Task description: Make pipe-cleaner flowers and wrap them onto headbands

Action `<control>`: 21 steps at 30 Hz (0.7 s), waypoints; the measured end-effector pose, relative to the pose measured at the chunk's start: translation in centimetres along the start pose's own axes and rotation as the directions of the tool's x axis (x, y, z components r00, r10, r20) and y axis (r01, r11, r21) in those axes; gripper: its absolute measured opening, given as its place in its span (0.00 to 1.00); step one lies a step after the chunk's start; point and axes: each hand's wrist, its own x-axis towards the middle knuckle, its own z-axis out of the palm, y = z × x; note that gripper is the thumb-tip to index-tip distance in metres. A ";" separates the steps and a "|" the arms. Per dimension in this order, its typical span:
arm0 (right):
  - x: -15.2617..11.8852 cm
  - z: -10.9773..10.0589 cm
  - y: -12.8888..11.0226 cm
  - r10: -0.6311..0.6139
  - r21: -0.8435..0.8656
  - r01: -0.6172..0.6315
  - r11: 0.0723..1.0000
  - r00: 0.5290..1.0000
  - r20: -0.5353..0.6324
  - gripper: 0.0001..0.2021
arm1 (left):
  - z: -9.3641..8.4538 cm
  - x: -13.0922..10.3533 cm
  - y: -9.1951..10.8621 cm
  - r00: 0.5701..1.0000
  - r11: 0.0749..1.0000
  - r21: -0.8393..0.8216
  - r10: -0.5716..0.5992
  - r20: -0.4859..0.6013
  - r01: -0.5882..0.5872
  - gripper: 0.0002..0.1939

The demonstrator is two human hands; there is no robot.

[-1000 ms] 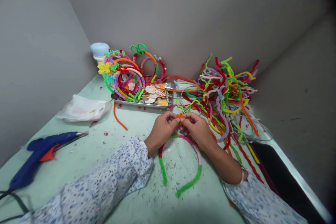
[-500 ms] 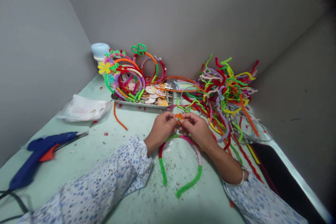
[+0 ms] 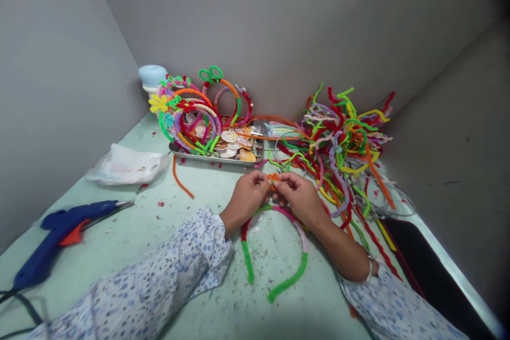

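Note:
Between my fingertips is a small orange pipe-cleaner flower (image 3: 273,177) with a bit of green at its middle. My left hand (image 3: 247,195) pinches it from the left, and my right hand (image 3: 302,196) pinches it from the right. The fingers of both hands are closed and partly hide it. Just below the hands, a headband (image 3: 294,278) wrapped in green, red, pink and magenta pipe cleaner lies on the table, its two ends toward me. The top of its arch passes close under my fingers.
A metal tray (image 3: 215,160) of shells stands at the back, with several finished headbands (image 3: 199,111) on it. Tangled pipe cleaners (image 3: 342,133) fill the back right. At left lie a blue glue gun (image 3: 75,218) and a white plastic packet (image 3: 127,164). A black flat object (image 3: 422,260) borders the right edge.
Almost nothing differs. Both hands stay at the same spot with the orange flower pinched between them, and the headband lies where it was.

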 end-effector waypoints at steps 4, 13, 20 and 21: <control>0.0 -0.1 0.2 -0.007 -0.001 0.007 1.000 1.000 0.015 0.11 | 0.0 -0.1 0.1 1.000 1.000 -0.008 -0.006 0.013 0.006 0.06; -0.2 -0.3 -0.3 -0.004 0.008 0.004 1.000 0.999 0.048 0.10 | -0.1 0.0 0.3 0.999 0.999 -0.016 -0.035 0.025 0.035 0.06; -0.2 -0.2 -0.3 0.014 -0.010 -0.014 1.000 1.000 0.023 0.10 | -0.1 0.1 0.3 0.998 0.999 -0.023 -0.046 0.031 0.047 0.06; -0.2 -0.1 -0.3 0.015 -0.013 -0.015 1.000 1.000 0.021 0.09 | -0.1 0.1 0.2 0.999 0.999 -0.012 -0.039 0.030 0.039 0.06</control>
